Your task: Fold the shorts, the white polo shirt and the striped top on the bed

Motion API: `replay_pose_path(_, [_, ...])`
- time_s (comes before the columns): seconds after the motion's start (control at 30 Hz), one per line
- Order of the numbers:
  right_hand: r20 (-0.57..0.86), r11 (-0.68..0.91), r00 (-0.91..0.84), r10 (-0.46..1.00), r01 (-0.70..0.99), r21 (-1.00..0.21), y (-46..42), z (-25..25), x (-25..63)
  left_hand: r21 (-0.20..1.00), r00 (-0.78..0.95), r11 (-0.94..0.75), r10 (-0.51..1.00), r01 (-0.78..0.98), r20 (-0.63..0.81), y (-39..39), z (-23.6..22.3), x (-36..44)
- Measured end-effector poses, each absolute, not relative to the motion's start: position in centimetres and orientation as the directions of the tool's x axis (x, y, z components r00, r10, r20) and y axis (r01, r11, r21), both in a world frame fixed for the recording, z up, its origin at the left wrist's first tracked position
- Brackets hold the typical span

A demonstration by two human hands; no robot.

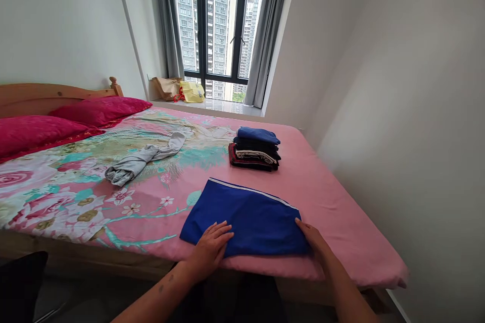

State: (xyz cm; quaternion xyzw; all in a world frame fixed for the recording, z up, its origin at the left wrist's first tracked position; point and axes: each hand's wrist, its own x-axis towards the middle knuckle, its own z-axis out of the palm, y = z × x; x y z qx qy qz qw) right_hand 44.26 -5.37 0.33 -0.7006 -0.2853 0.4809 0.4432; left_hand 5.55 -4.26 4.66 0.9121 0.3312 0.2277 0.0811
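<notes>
A blue piece of clothing [257, 217], folded flat with a white stripe along its far edge, lies at the near edge of the bed. My left hand [214, 242] rests palm down on its near left part, fingers stretched out and slightly apart. At the garment's right edge is my right hand [313, 237], its fingers extended and touching the cloth near the corner. Part of the right hand's fingers is hidden from view. Neither hand grips anything that I can see.
Beyond the blue garment stands a stack of folded clothes [255, 149]. A twisted grey garment [146, 161] lies to the left on the floral bedsheet [166, 219]. Red pillows [102, 110] are at the headboard. A yellow bag [192, 92] sits on the window sill.
</notes>
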Motion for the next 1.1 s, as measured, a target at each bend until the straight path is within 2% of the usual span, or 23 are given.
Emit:
replay_pose_path(0.1, [-0.351,-0.465,0.454,0.819,0.167,-0.869,-4.7,0.4,43.7,0.353,0.669,-0.757,0.653,0.551,0.356,-1.4,5.0,9.5])
replay_pose_path(0.2, [-0.291,-0.458,0.507,0.811,0.241,-0.856,-4.6,0.3,43.2,0.37,0.716,-0.767,0.633,0.525,0.296,1.5,5.5,13.7])
replay_pose_path(0.27, [-0.246,-0.445,0.524,0.815,0.295,-0.846,-4.7,0.0,43.1,0.345,0.737,-0.752,0.644,0.562,0.204,3.6,5.6,15.6])
replay_pose_path(0.37, [-0.206,-0.433,0.534,0.82,0.343,-0.834,-4.9,-0.5,43.2,0.298,0.657,-0.638,0.753,0.71,0.046,6.6,4.9,16.5])
replay_pose_path(0.47, [-0.226,-0.435,0.534,0.815,0.305,-0.847,-4.7,-1.0,43.3,0.285,0.584,-0.555,0.811,0.781,-0.02,8.8,3.3,16.1])
replay_pose_path(0.63, [-0.238,-0.423,0.536,0.81,0.255,-0.869,-4.4,-1.3,43.6,0.279,0.58,-0.553,0.814,0.785,-0.019,9.7,2.0,15.4])
replay_pose_path(0.8, [-0.278,-0.37,0.455,0.846,0.127,-0.92,-4.4,-0.3,43.6,0.279,0.543,-0.542,0.836,0.793,0.08,11.0,3.3,16.0])
replay_pose_path(0.9, [-0.278,-0.327,0.409,0.869,0.052,-0.944,-4.4,-0.1,43.6,0.268,0.581,-0.586,0.807,0.764,0.107,12.9,4.5,17.2])
replay_pose_path(1.1, [-0.226,-0.266,0.425,0.877,0.037,-0.963,-4.6,-0.8,43.6,0.21,0.653,-0.665,0.746,0.716,0.134,14.5,6.9,18.4])
